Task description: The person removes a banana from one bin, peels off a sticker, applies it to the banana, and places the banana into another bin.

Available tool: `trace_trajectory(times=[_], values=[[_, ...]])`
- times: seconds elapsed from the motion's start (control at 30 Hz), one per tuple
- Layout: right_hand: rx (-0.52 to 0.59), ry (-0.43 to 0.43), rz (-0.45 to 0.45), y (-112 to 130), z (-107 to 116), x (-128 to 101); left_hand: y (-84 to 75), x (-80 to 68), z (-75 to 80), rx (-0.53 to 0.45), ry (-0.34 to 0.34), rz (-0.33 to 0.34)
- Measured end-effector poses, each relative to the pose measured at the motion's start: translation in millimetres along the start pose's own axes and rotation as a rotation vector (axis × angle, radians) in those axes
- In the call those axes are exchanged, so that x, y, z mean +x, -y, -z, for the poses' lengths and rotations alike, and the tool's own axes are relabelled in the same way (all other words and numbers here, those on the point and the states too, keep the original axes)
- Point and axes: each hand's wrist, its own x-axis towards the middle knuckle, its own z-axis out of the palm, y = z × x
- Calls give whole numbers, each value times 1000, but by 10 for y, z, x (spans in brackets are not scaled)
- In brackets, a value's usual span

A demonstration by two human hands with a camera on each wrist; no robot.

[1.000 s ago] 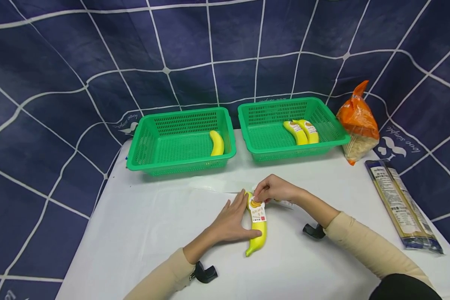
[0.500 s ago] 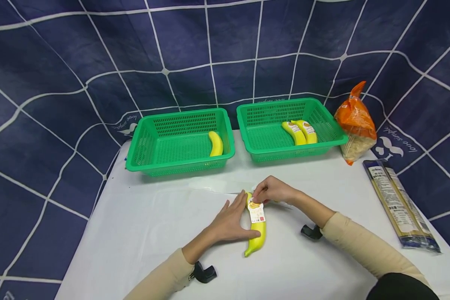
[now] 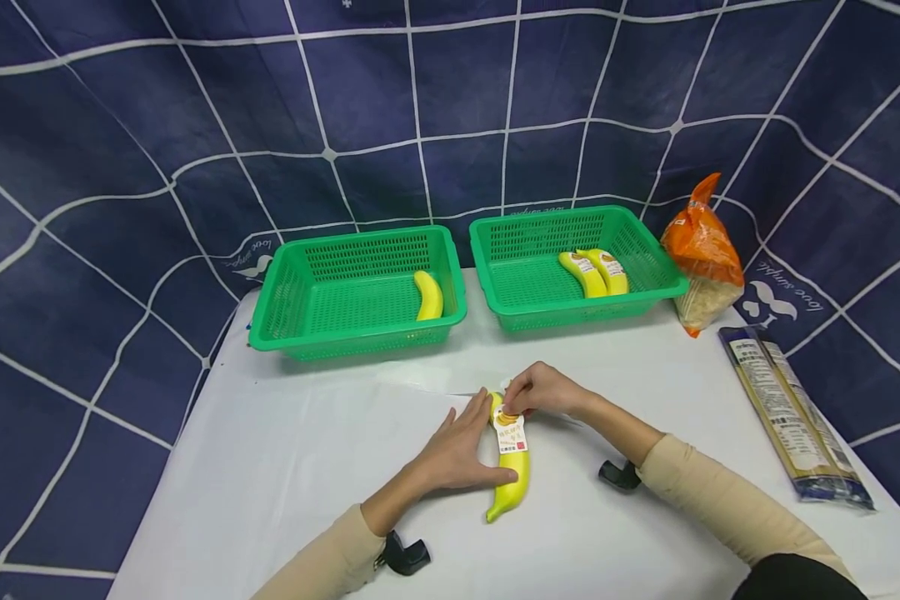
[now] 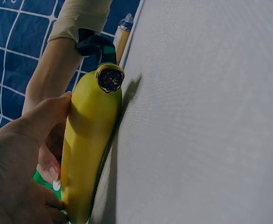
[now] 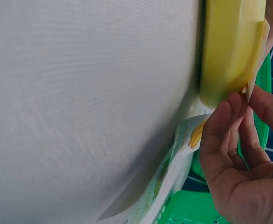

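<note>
"love simple" with moustache mark on backdrop cloth (image 3: pixel 783 302); banana label (image 3: pixel 512 433) print too small to read.

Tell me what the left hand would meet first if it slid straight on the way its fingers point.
Probably the right hand: the left hand lies beside the banana, its fingers aimed up-right toward the labelled end that the right hand pinches. Depth is unclear.

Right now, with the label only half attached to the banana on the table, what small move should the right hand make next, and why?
Probably press the label flat along the banana. The right hand pinches the label's upper end near the stem, and in the right wrist view its edge stands off the peel. The left hand steadies the banana on the table, so it should not roll.
</note>
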Motion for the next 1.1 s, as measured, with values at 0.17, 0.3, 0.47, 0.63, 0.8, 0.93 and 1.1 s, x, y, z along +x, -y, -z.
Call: trace_trajectory(times=[0.17, 0.3, 0.47, 0.63, 0.8, 0.93, 1.1], values=[[9, -14, -2, -34, -25, 5, 7, -13, -14, -7, 6, 6], [-9, -53, -23, -31, -23, 9, 15, 4, -18, -4, 1, -4], [-37, -71, -28, -37, -24, 29, 20, 17, -15, -1, 7, 1], [-21, -82, -42, -78, -43, 23, 24, 1, -6, -9, 10, 6], [-24, -107, -43, -87, -34, -34, 38, 3, -3, -12, -1, -6], [5, -85, -67, -76, -10, -86, 43, 14, 0, -22, -4, -8], [105, -45, -79, -113, -26, -105, 41, 8, -12, -10, -1, -3]])
